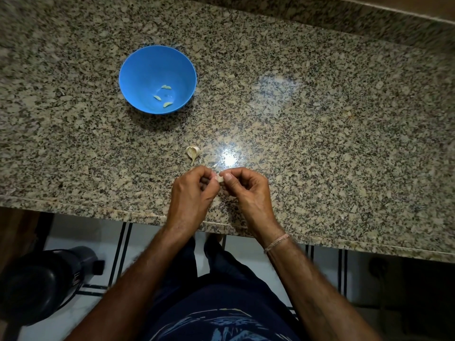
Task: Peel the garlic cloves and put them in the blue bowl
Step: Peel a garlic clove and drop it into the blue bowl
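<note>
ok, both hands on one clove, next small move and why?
Probably peel the skin off the garlic clove pinched between the left hand and right hand; it looks papery and paler than the three peeled cloves in the blue bowl, so it likely isn't ready.

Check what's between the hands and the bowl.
Head view: a garlic remnant and a peel scrap lie on the counter just past the left hand and right hand; beyond them, bare counter up to the bowl.

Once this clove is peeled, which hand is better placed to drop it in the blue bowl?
Left, probably. Both the left hand and right hand pinch the clove, but the blue bowl sits forward on the left side, so the left reaches it without crossing.
</note>
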`<state>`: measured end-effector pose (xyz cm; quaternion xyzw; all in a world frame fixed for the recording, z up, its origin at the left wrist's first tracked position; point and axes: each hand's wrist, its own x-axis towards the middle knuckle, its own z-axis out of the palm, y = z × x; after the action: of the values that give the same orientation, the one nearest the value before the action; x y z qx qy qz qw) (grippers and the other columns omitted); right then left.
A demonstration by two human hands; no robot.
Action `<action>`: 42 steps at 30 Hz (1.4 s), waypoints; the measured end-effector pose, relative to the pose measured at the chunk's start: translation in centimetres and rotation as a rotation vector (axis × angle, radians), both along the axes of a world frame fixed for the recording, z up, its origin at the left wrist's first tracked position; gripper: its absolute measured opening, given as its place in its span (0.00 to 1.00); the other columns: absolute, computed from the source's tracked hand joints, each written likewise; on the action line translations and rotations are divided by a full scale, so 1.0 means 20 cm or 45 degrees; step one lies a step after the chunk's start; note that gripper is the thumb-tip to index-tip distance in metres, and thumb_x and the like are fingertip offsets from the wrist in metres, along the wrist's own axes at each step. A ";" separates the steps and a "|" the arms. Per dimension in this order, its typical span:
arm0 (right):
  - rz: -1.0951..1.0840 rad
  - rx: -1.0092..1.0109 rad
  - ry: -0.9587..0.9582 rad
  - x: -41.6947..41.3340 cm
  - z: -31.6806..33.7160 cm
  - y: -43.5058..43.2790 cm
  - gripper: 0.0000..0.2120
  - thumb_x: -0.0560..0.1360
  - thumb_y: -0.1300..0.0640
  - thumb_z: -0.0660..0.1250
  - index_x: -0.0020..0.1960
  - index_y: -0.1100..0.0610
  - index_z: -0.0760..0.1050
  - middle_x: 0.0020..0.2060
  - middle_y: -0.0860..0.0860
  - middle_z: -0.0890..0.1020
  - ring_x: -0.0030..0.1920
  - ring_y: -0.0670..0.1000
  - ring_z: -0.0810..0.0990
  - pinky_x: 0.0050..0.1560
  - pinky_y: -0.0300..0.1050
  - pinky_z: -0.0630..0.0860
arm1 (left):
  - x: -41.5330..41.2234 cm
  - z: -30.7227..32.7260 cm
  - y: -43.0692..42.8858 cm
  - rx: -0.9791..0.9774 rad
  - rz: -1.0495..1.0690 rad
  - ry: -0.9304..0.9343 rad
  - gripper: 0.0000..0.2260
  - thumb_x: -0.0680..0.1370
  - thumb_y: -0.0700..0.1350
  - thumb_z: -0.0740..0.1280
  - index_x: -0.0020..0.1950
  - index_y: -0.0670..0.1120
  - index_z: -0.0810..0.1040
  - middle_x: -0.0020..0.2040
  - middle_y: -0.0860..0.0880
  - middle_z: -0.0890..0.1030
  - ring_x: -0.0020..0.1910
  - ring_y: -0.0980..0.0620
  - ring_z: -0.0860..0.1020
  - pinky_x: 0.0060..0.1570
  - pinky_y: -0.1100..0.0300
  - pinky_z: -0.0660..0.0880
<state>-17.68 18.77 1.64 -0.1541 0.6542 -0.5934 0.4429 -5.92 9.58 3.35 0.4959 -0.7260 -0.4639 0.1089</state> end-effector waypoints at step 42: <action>0.012 0.037 0.391 0.00 -0.03 -0.02 0.04 0.81 0.64 0.70 0.52 0.59 0.83 0.46 0.50 0.86 0.49 0.51 0.85 0.53 0.49 0.84 | -0.02 -0.05 0.02 0.165 0.094 0.003 0.05 0.83 0.46 0.67 0.52 0.51 0.82 0.44 0.54 0.83 0.43 0.57 0.82 0.40 0.65 0.77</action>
<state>-17.70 18.27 1.08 -0.2396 0.7220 -0.5513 0.3426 -6.23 9.98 2.43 0.5277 -0.6756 -0.5062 0.0943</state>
